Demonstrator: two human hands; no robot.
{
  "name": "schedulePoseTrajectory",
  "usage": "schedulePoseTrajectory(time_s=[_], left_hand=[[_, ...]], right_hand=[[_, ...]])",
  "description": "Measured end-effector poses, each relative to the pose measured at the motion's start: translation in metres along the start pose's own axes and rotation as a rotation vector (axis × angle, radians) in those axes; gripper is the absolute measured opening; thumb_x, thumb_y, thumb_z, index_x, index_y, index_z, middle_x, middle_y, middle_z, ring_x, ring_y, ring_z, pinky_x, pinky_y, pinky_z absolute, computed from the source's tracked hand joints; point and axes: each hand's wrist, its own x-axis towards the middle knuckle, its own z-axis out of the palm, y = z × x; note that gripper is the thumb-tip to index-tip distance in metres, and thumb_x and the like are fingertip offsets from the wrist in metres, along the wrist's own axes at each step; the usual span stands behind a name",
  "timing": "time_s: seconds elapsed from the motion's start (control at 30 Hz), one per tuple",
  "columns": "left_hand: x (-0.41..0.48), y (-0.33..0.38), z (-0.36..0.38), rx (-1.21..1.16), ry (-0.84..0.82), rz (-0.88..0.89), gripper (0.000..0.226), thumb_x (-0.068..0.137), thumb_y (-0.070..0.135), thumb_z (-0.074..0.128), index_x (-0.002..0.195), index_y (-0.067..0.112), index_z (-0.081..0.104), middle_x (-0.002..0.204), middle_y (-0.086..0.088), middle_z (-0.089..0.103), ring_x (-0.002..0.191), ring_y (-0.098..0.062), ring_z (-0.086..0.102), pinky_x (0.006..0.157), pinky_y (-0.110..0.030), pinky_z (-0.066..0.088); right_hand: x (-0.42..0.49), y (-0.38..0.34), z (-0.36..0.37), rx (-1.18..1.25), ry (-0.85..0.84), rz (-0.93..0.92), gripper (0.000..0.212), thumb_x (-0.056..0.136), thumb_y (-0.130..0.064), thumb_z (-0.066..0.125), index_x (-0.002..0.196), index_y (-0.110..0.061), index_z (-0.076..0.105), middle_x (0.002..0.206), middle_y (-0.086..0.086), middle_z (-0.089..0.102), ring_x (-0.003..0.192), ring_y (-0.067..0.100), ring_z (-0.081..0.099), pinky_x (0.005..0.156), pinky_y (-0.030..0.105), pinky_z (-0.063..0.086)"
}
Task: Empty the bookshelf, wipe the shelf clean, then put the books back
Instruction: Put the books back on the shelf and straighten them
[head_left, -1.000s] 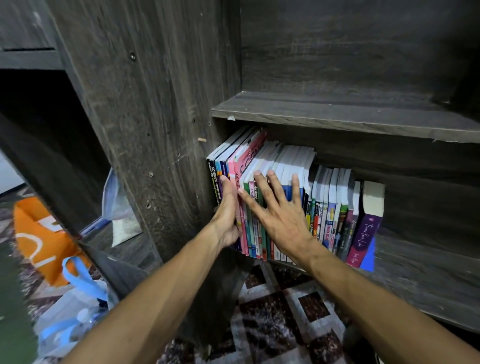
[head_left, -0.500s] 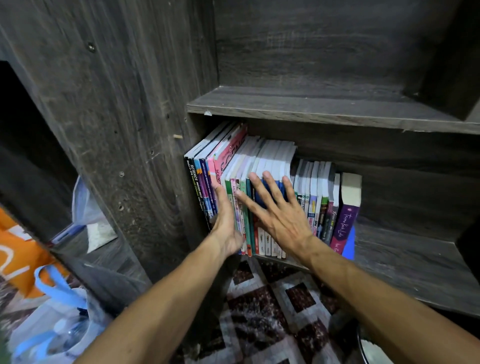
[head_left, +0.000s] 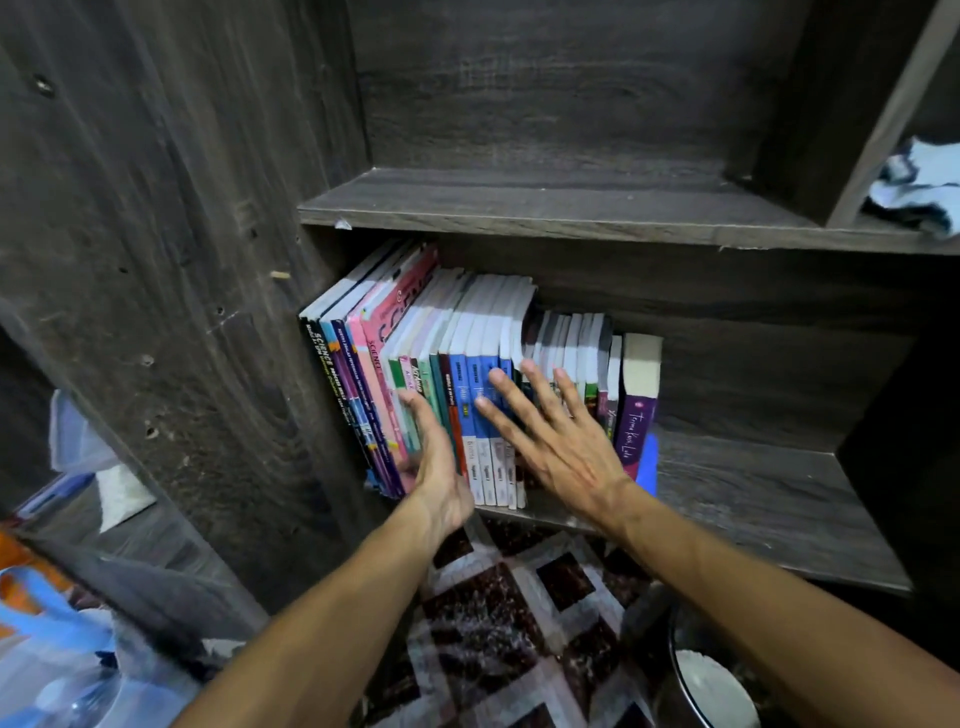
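A row of several books (head_left: 467, 332) stands upright at the left end of the lower shelf (head_left: 753, 493) of a dark wooden bookshelf. A purple-spined book (head_left: 636, 431) closes the row on the right. My left hand (head_left: 434, 462) lies edge-on against the spines of the pink and green books, fingers straight. My right hand (head_left: 550, 431) is spread flat over the blue spines in the middle of the row. A crumpled light blue cloth (head_left: 919, 189) lies in the upper right compartment. The shelf above the books (head_left: 519, 202) holds nothing.
The thick side panel (head_left: 171, 260) of the bookshelf rises on the left. Blue and orange bags (head_left: 47, 623) lie at the lower left beside it. Patterned floor tiles (head_left: 498, 623) show below, with a round dark container (head_left: 711, 686) at the lower right.
Both hands stay pressed on the book spines. The view has shifted, so the cloth in the upper right compartment now shows. My right hand has slid slightly to the right along the row.
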Motion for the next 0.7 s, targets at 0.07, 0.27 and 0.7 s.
schedulePoseTrajectory(time_s=[0.07, 0.27, 0.7], left_hand=[[0.002, 0.003, 0.0, 0.02, -0.018, -0.021, 0.137, 0.031, 0.105, 0.039, 0.147, 0.032, 0.043, 0.146, -0.018, 0.047, 0.134, -0.042, 0.044, 0.102, -0.073, 0.033], [-0.009, -0.016, -0.001, 0.109, -0.053, -0.079, 0.121, 0.046, 0.105, 0.03, 0.144, 0.036, 0.046, 0.147, -0.014, 0.047, 0.136, -0.041, 0.042, 0.103, -0.073, 0.032], [-0.001, -0.048, 0.06, 2.278, 0.084, 1.13, 0.084, 0.095, 0.056, 0.048, 0.157, 0.031, -0.004, 0.162, -0.013, -0.021, 0.143, -0.037, -0.03, 0.11, -0.055, -0.026]], right_hand=[[0.004, 0.004, 0.003, 0.006, -0.042, -0.023, 0.092, 0.092, -0.033, 0.058, 0.161, -0.019, -0.001, 0.163, 0.015, -0.023, 0.15, 0.041, -0.017, 0.122, 0.055, -0.002], [-0.008, -0.001, -0.002, 0.076, -0.048, 0.01, 0.089, 0.093, -0.041, 0.057, 0.161, -0.017, 0.005, 0.166, 0.017, -0.01, 0.151, 0.043, -0.009, 0.121, 0.059, -0.003], [-0.082, 0.053, -0.01, 0.497, -0.212, 0.587, 0.103, 0.089, -0.039, 0.072, 0.16, -0.026, -0.001, 0.161, 0.029, -0.02, 0.146, 0.053, 0.018, 0.106, 0.059, 0.043]])
